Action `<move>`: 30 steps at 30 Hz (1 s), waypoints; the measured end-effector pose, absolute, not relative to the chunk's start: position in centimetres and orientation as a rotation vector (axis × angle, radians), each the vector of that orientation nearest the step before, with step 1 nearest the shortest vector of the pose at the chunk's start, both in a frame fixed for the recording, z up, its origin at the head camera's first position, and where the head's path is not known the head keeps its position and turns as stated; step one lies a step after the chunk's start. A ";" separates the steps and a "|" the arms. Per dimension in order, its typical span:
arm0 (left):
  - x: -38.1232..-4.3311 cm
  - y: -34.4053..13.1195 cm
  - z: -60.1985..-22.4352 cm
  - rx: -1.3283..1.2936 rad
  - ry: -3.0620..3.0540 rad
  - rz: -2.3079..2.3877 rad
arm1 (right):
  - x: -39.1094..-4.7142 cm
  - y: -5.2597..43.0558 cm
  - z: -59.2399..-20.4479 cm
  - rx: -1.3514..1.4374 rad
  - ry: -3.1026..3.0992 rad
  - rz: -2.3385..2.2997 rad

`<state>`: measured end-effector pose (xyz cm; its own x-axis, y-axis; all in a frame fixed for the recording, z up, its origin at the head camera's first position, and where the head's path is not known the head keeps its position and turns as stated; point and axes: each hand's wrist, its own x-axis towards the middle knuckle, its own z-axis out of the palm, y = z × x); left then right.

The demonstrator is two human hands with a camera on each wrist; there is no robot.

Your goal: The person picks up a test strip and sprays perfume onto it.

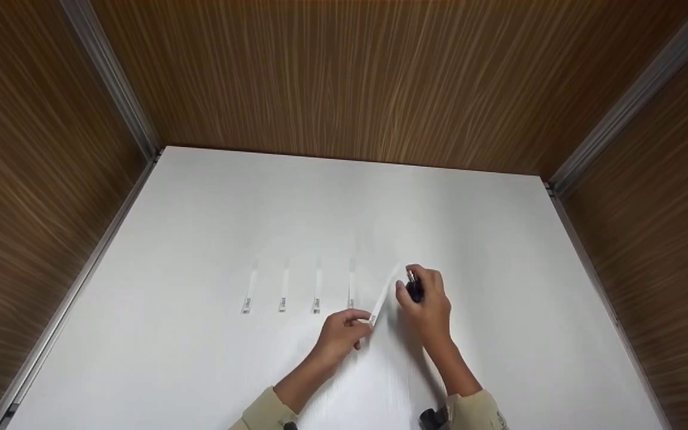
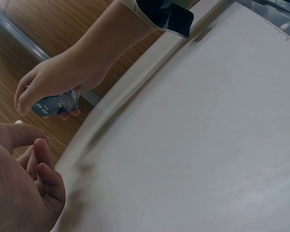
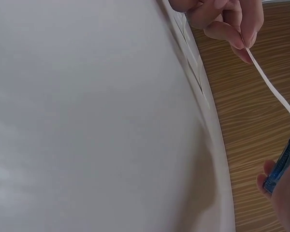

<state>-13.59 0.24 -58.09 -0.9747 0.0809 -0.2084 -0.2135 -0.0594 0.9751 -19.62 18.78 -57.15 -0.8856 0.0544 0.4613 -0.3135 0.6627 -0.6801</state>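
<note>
My left hand [image 1: 339, 334] pinches a narrow white paper strip [image 1: 384, 292] by its printed lower end, and the strip slants up to the right above the table. Just right of the strip's far end, my right hand [image 1: 430, 307] grips a small dark blue spray bottle [image 1: 414, 290] with a silver neck. A finger lies on top of the bottle. White lettering shows on the bottle [image 2: 53, 105] in the left wrist view. In the right wrist view the strip [image 3: 270, 86] runs from the left fingertips toward the bottle, which is mostly hidden behind the right hand.
Several similar strips, such as the leftmost strip [image 1: 250, 289], lie spaced in a row on the white table [image 1: 200, 358], left of the hands. Brown wood-grain panels [image 1: 344, 77] with metal corner posts surround the table at the back and sides.
</note>
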 end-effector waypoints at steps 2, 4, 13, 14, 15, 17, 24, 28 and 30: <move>-13.5 0.3 -58.1 -0.150 2.004 2.134 | -19.6 18.8 -57.2 0.195 -2.435 1.111; -13.5 0.4 -58.1 -0.152 2.004 2.125 | -19.7 18.8 -57.1 0.185 -2.436 1.113; -13.4 0.7 -58.2 -0.137 2.015 2.123 | -19.8 19.0 -57.2 0.145 -2.441 1.096; -13.4 0.8 -58.2 -0.140 2.014 2.125 | -19.8 19.0 -57.2 0.141 -2.443 1.100; -13.4 0.8 -58.3 -0.137 2.013 2.131 | -19.8 19.0 -57.2 0.137 -2.446 1.106; -13.4 0.8 -58.3 -0.137 2.010 2.129 | -19.7 19.0 -57.1 0.125 -2.453 1.129; -13.4 0.5 -58.4 -0.168 1.986 2.109 | -19.6 19.8 -57.3 0.138 -2.451 1.323; -13.3 0.5 -58.6 -0.189 1.952 2.117 | -19.5 20.5 -57.5 0.143 -2.412 1.493; -13.2 0.5 -58.7 -0.197 1.949 2.118 | -19.4 20.8 -57.6 0.138 -2.395 1.558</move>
<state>-13.22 0.51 -58.68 -0.9582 0.0953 -0.2699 -0.2768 -0.0695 0.9584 -19.43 20.81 -57.56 -0.9562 0.0722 0.2837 -0.2302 0.4134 -0.8809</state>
